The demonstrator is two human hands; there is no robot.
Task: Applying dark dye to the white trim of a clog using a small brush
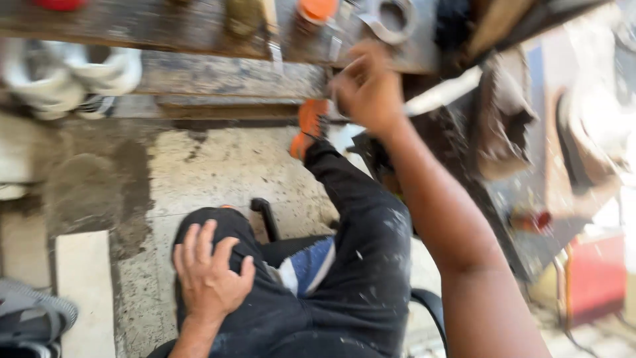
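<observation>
Seated on a dark chair, legs in black paint-flecked trousers [344, 265] stretched toward 12 o'clock, one foot in an orange shoe [308, 126] planted on the stained grey concrete floor [218, 172].

Left hand [209, 272] at 7 o'clock of the view, laid palm-down on the left knee, fingers [199, 242] spread wide and flat on the cloth, holding nothing.

Right hand [368, 86] at 1 o'clock, arm stretched long from the lower right corner, reaching up to the edge of the worn, scratched wooden workbench [225, 76] that runs across the top. Fingers loosely curled, thumb side toward the bench; blurred by motion, so whether anything is pinched between them cannot be told. Just beside that hand, at its 3 o'clock, a pale, whitish tapering bar or handle [444, 96], touching or nearly touching the knuckles; contact unclear.

On the bench top at 12 o'clock of the right hand: a round grey metal ring-shaped part [391, 20], an orange-capped container [317, 10] just to its left, and a thin metal blade-like tool [275, 46] hanging over the edge further left.

At 10 o'clock of the view, a coil of white hose or pipe fittings [66, 76] under the bench. At 4 o'clock, a red box-shaped object [596, 275] on the floor, well apart from both hands. At 8 o'clock, a grey ribbed hose [33, 311] at the corner.
</observation>
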